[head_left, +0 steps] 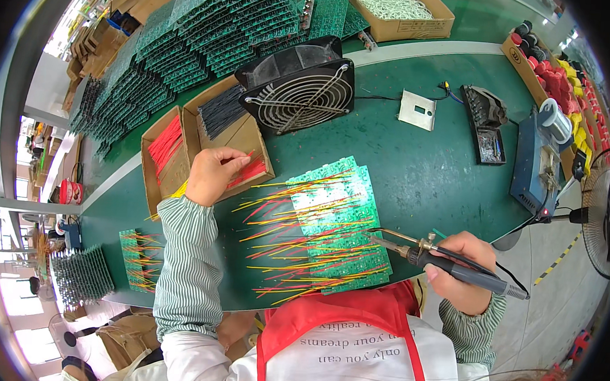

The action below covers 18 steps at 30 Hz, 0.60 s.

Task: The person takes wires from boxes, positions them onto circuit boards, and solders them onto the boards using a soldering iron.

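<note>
My left hand (209,175) is over the cardboard box (263,134), thumb and fingers pinched at a red wire (251,170) among the loose red ones. My right hand (478,248) grips a soldering iron (466,273) with a metal feed tube clamped along it. Its tip points left, just above the right part of the green circuit boards (344,223). These boards lie side by side in front of me, with rows of red and yellow wires (275,237) sticking out to the left. Whether the tip touches a board I cannot tell.
Behind the boxed wires stands a black fan (300,87). Stacked circuit boards (217,31) fill the far left. A metal plate (417,111), a black tray (484,124) and a blue soldering station (537,168) with a solder spool (555,121) are at the right. A smaller wired board (136,261) lies left.
</note>
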Each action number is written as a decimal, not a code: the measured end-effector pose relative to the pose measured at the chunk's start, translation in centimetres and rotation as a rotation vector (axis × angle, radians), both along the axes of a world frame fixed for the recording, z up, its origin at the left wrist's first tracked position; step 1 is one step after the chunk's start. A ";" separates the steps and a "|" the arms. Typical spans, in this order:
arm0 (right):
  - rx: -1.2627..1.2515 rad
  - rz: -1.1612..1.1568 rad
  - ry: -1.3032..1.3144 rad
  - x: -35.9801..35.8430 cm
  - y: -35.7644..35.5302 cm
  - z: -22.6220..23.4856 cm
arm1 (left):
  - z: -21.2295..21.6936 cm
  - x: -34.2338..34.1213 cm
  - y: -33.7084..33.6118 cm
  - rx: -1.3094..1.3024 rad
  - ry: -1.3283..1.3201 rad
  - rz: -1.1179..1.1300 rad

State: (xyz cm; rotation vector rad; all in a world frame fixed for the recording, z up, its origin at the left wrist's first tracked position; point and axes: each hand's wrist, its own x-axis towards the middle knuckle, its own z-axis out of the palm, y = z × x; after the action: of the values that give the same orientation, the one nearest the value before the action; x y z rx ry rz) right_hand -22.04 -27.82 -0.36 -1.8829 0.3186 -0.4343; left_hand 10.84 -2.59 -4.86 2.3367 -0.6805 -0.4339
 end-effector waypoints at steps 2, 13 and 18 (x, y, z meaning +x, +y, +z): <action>-0.013 0.000 -0.005 -0.5 0.2 0.0 | 0.8 -0.6 -0.2 -0.011 0.038 0.030; -0.010 -0.012 -0.023 -2.3 1.5 0.4 | 1.9 -2.1 0.8 -0.075 0.075 0.048; -0.092 0.001 -0.074 -3.0 1.6 0.1 | 5.6 -7.4 0.2 -0.164 0.183 -0.001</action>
State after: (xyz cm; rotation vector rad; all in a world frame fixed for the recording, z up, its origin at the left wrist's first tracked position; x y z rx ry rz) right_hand -25.08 -26.17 -0.22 -1.9506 0.2522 -0.5244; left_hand 3.43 -2.37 0.76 2.1126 -0.6058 -0.5630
